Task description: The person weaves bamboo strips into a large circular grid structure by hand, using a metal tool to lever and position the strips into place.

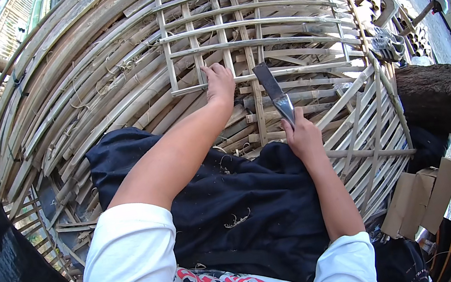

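A lattice of split bamboo strips (260, 21) lies in front of me, its thin crosswise slats laid over lengthwise ones. My left hand (219, 86) is closed over its near edge slat, fingertips beside a lengthwise strip. In my right hand (303, 137) is a knife (273, 89) with a dark, square-ended blade and a shiny metal collar. The blade points up and away, its tip by the lattice's near edge, right of my left hand. Whether it touches the slat I cannot tell. My fist hides the knife's grip.
Stacked split bamboo (87, 50) curves along the left and under the lattice. A second bamboo lattice (367, 142) leans at the right, near a thick dark log (437, 98) and cardboard (421, 201). Dark cloth (216, 195) covers my lap, with bamboo shavings on it.
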A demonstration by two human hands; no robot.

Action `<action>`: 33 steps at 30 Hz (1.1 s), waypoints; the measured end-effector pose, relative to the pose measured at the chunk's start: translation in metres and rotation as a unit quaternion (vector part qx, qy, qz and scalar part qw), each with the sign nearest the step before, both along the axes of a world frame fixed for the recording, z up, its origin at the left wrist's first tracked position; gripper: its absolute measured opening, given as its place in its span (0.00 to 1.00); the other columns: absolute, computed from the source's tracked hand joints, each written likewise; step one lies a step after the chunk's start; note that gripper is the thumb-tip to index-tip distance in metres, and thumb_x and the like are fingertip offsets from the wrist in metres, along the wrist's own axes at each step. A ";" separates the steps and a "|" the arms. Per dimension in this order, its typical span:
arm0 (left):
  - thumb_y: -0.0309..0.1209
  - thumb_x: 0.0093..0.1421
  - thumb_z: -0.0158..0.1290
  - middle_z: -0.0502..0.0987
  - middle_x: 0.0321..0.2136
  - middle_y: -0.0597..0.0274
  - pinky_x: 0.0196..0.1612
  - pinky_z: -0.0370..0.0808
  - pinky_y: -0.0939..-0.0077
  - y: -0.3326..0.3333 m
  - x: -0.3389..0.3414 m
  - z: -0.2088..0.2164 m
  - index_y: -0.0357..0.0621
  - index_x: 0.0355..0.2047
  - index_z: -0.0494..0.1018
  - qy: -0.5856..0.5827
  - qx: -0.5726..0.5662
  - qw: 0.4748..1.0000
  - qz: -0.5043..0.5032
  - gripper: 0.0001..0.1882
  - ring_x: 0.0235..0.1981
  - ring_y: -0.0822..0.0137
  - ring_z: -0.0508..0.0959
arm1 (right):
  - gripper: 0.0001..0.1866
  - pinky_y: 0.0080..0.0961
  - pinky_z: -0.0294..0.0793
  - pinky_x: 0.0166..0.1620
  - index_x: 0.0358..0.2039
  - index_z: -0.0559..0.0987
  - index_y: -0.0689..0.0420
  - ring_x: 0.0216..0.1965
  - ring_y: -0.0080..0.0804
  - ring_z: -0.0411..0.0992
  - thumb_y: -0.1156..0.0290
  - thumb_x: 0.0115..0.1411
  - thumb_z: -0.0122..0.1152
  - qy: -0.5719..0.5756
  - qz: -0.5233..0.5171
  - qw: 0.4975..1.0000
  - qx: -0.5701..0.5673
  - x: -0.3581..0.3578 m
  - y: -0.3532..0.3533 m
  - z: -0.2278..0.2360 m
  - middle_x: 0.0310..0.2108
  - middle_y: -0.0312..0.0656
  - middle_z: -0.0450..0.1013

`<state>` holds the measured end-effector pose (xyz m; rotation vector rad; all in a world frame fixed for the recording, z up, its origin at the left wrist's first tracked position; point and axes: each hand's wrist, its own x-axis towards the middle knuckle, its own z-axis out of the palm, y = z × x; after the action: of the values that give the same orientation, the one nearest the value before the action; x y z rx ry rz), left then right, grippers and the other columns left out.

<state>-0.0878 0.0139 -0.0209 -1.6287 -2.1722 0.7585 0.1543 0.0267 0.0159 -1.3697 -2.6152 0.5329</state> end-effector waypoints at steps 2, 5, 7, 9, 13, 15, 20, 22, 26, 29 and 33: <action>0.34 0.61 0.53 0.75 0.40 0.55 0.57 0.68 0.44 0.005 -0.003 0.004 0.42 0.44 0.74 -0.007 0.013 1.000 0.004 0.14 0.44 0.56 0.72 | 0.17 0.54 0.74 0.33 0.44 0.66 0.59 0.31 0.62 0.76 0.58 0.67 0.55 0.042 0.010 0.999 0.009 0.003 -0.010 0.008 0.30 0.59 0.77; 0.34 0.61 0.53 0.75 0.40 0.54 0.57 0.69 0.43 -0.004 0.002 -0.003 0.43 0.44 0.74 -0.017 -0.003 1.000 -0.003 0.13 0.45 0.56 0.72 | 0.18 0.55 0.74 0.34 0.45 0.67 0.59 0.31 0.63 0.77 0.57 0.67 0.54 0.208 0.002 0.976 0.057 -0.002 -0.024 0.021 0.29 0.60 0.77; 0.34 0.62 0.53 0.76 0.39 0.54 0.57 0.69 0.42 -0.003 0.000 -0.011 0.43 0.44 0.74 -0.019 0.013 1.000 0.002 0.13 0.45 0.55 0.73 | 0.18 0.54 0.74 0.34 0.46 0.67 0.59 0.32 0.63 0.76 0.59 0.67 0.56 0.054 -0.004 0.999 0.002 0.004 -0.010 0.000 0.29 0.60 0.77; 0.34 0.62 0.52 0.76 0.38 0.54 0.57 0.69 0.42 -0.001 -0.003 -0.009 0.43 0.44 0.74 -0.008 0.022 1.000 0.005 0.13 0.44 0.55 0.73 | 0.18 0.54 0.74 0.33 0.48 0.67 0.59 0.32 0.64 0.76 0.60 0.66 0.57 -0.004 0.009 1.000 0.006 0.000 -0.009 0.003 0.30 0.59 0.77; 0.34 0.62 0.52 0.75 0.38 0.53 0.56 0.69 0.40 -0.002 0.001 -0.015 0.42 0.45 0.74 -0.020 0.018 1.000 0.006 0.14 0.44 0.56 0.72 | 0.19 0.54 0.74 0.33 0.48 0.67 0.60 0.31 0.64 0.76 0.57 0.68 0.54 0.138 -0.002 0.990 0.034 -0.002 -0.023 0.010 0.31 0.60 0.77; 0.34 0.62 0.52 0.75 0.38 0.53 0.56 0.69 0.39 0.001 0.000 -0.017 0.42 0.45 0.74 -0.022 0.035 0.999 0.006 0.14 0.43 0.55 0.73 | 0.19 0.53 0.74 0.33 0.49 0.66 0.60 0.32 0.65 0.76 0.59 0.67 0.56 -0.012 0.001 1.000 -0.005 -0.006 -0.010 0.003 0.30 0.60 0.76; 0.32 0.63 0.51 0.75 0.39 0.50 0.55 0.71 0.36 0.002 0.001 -0.017 0.40 0.45 0.73 -0.013 0.013 1.000 0.015 0.13 0.43 0.53 0.73 | 0.19 0.53 0.74 0.34 0.48 0.67 0.61 0.32 0.66 0.76 0.59 0.68 0.53 0.213 0.007 0.976 0.048 -0.006 -0.026 0.016 0.29 0.62 0.76; 0.32 0.63 0.51 0.75 0.39 0.50 0.54 0.71 0.35 -0.001 0.010 -0.017 0.40 0.45 0.73 -0.033 0.017 0.999 0.009 0.13 0.43 0.52 0.73 | 0.20 0.51 0.75 0.34 0.50 0.66 0.61 0.32 0.66 0.76 0.60 0.67 0.56 -0.045 -0.012 0.999 -0.024 -0.002 -0.005 0.001 0.28 0.61 0.76; 0.33 0.62 0.52 0.75 0.40 0.51 0.55 0.71 0.36 0.001 -0.003 -0.015 0.41 0.46 0.73 -0.031 0.021 0.999 0.028 0.14 0.43 0.54 0.73 | 0.20 0.51 0.74 0.34 0.51 0.67 0.61 0.33 0.65 0.76 0.61 0.67 0.57 0.142 -0.016 0.990 0.012 -0.011 -0.029 0.022 0.28 0.60 0.76; 0.33 0.62 0.53 0.75 0.40 0.52 0.56 0.72 0.39 0.002 0.000 -0.009 0.41 0.46 0.73 -0.019 0.011 1.000 0.006 0.14 0.43 0.56 0.74 | 0.21 0.52 0.73 0.34 0.52 0.66 0.60 0.34 0.66 0.76 0.60 0.68 0.55 0.056 -0.015 0.998 0.001 -0.008 -0.011 0.010 0.30 0.61 0.76; 0.34 0.61 0.53 0.75 0.39 0.53 0.56 0.72 0.40 0.003 -0.008 -0.008 0.42 0.44 0.73 -0.015 0.022 0.999 0.022 0.13 0.44 0.56 0.74 | 0.21 0.53 0.73 0.35 0.52 0.65 0.60 0.34 0.66 0.75 0.58 0.68 0.54 0.086 -0.008 0.996 0.003 -0.010 -0.012 0.010 0.29 0.61 0.77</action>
<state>-0.0960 0.0168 -0.0287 -1.5855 -2.2357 0.6983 0.1442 0.0150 0.0259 -1.2810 -2.4658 0.6105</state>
